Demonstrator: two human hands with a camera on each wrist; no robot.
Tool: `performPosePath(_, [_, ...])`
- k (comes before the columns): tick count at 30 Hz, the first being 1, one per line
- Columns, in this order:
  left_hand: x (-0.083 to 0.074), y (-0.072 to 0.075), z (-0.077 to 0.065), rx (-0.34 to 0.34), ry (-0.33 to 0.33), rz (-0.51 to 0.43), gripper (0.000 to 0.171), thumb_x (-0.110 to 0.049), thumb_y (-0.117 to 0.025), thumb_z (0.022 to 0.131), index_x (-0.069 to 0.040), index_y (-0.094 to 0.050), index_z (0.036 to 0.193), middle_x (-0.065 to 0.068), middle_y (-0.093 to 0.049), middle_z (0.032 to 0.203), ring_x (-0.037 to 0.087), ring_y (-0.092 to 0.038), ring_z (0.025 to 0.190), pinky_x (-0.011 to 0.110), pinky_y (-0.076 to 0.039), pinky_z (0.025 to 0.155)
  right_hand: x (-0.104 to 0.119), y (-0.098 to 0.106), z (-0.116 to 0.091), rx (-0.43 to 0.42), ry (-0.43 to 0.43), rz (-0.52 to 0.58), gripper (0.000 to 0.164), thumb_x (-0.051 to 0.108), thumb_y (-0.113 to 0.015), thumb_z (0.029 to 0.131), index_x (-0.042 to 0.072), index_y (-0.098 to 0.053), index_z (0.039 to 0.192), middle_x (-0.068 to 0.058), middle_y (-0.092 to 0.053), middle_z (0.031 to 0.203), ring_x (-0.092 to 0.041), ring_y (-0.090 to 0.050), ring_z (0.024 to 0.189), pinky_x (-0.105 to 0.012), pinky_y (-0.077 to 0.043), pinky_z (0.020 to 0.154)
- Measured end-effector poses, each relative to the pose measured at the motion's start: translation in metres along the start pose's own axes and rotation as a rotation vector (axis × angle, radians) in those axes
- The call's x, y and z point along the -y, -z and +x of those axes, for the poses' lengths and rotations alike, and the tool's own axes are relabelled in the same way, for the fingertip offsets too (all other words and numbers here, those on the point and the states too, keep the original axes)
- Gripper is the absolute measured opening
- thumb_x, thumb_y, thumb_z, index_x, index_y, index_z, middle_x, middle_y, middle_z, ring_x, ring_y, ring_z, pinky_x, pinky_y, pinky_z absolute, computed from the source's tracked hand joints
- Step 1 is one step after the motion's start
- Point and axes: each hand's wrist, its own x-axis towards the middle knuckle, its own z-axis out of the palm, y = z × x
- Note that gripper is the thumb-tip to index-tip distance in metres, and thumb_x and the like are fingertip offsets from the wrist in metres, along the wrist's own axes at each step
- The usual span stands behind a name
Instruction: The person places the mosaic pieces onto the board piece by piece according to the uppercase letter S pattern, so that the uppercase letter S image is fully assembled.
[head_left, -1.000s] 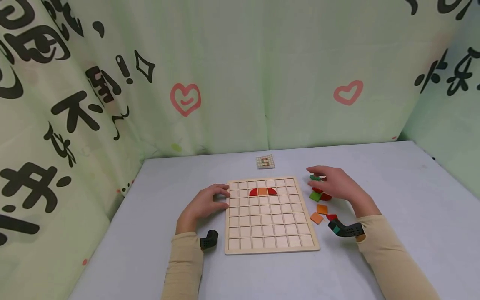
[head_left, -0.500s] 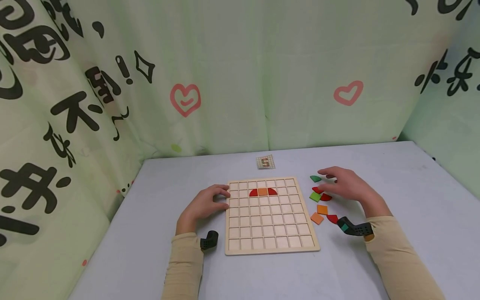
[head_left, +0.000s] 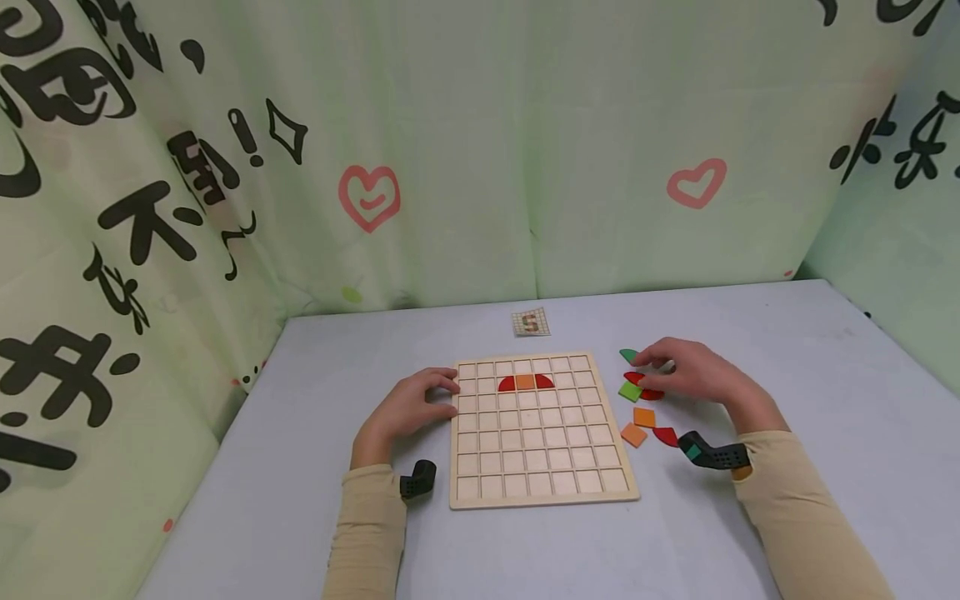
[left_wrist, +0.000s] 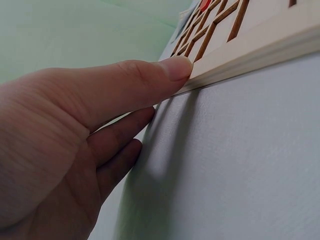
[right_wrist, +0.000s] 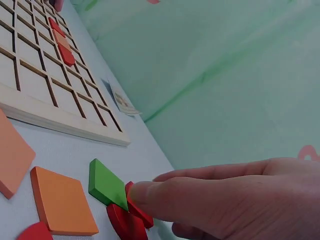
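A wooden grid board (head_left: 543,503) lies on the table, with an orange square (head_left: 524,382) between two red rounded pieces (head_left: 507,384) in one of its upper rows. My left hand (head_left: 411,406) rests against the board's left edge; in the left wrist view its thumb (left_wrist: 177,67) touches the rim. My right hand (head_left: 693,371) is over the loose pieces on the right. Its index fingertip is by a dark green piece (head_left: 627,356). Its thumb (right_wrist: 145,192) is at a red piece (right_wrist: 139,210), next to a light green square (right_wrist: 106,182); contact is hard to tell.
Two loose orange squares (head_left: 644,417) and a red rounded piece (head_left: 665,436) lie by the board's right edge. Behind the board is a small patterned card (head_left: 531,322). Pale green curtains (head_left: 465,233) stand at the back and sides of the white table (head_left: 337,350).
My right hand has drawn back to the right from the loose pieces, uncovering more of them, and its fingers have since dipped slightly toward the dark green piece. The left hand stays put.
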Motion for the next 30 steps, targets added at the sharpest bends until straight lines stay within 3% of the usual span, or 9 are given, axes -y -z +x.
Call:
performPosePath(4, [0.0,0.0,0.0,0.004,-0.012,-0.001,0.026,-0.011,-0.077,0.086,-0.008,-0.072,0.112,0.006,-0.056,0.146,0.029,-0.044,0.143,0.045,-0.035,0.12,0.002,-0.003,0.0,0.074,0.085,0.016,0.028,0.021,-0.076,0.088,0.01,-0.074,0.114,-0.009,-0.065,0.115,-0.025,-0.057,0.104,-0.039,-0.053,0.086])
performPosePath(7, [0.0,0.0,0.0,0.005,-0.013,-0.002,0.026,-0.01,-0.077,0.087,-0.008,-0.072,0.112,0.006,-0.056,0.146,0.029,-0.044,0.143,0.045,-0.035,0.12,0.005,-0.006,0.001,0.076,0.117,-0.003,0.026,0.02,-0.077,0.086,0.01,-0.074,0.111,-0.011,-0.063,0.114,-0.026,-0.056,0.104,-0.042,-0.054,0.087])
performPosePath(15, [0.001,0.0,0.0,0.0,-0.007,-0.002,0.025,-0.01,-0.077,0.086,-0.009,-0.072,0.111,0.006,-0.057,0.146,0.028,-0.044,0.143,0.045,-0.035,0.12,0.007,-0.012,0.008,-0.04,0.069,-0.067,0.027,0.022,-0.075,0.089,0.001,-0.073,0.107,-0.017,-0.065,0.108,-0.03,-0.058,0.098,-0.048,-0.053,0.087])
performPosePath(20, [0.001,0.0,0.0,0.002,-0.004,-0.002,0.025,-0.011,-0.077,0.087,-0.009,-0.072,0.111,0.006,-0.056,0.146,0.028,-0.044,0.143,0.045,-0.035,0.12,0.007,-0.013,0.009,-0.036,0.083,-0.069,0.026,0.016,-0.074,0.089,0.002,-0.074,0.111,-0.019,-0.065,0.114,-0.035,-0.058,0.105,-0.054,-0.053,0.092])
performPosePath(25, [0.0,0.0,0.0,-0.001,0.001,-0.009,0.025,-0.01,-0.077,0.086,-0.009,-0.072,0.111,0.005,-0.056,0.146,0.028,-0.044,0.143,0.045,-0.035,0.12,0.007,-0.014,0.009,-0.029,0.099,-0.057,0.022,0.013,-0.072,0.09,0.003,-0.074,0.11,-0.015,-0.067,0.111,-0.032,-0.059,0.102,-0.051,-0.054,0.09])
performPosePath(30, [0.0,0.0,0.0,-0.002,0.002,-0.01,0.025,-0.01,-0.077,0.086,-0.009,-0.071,0.111,0.006,-0.056,0.146,0.028,-0.044,0.143,0.045,-0.035,0.12,0.009,-0.016,0.01,-0.049,0.062,-0.01,0.026,0.014,-0.072,0.091,0.0,-0.069,0.113,-0.014,-0.067,0.107,-0.026,-0.059,0.094,-0.042,-0.054,0.084])
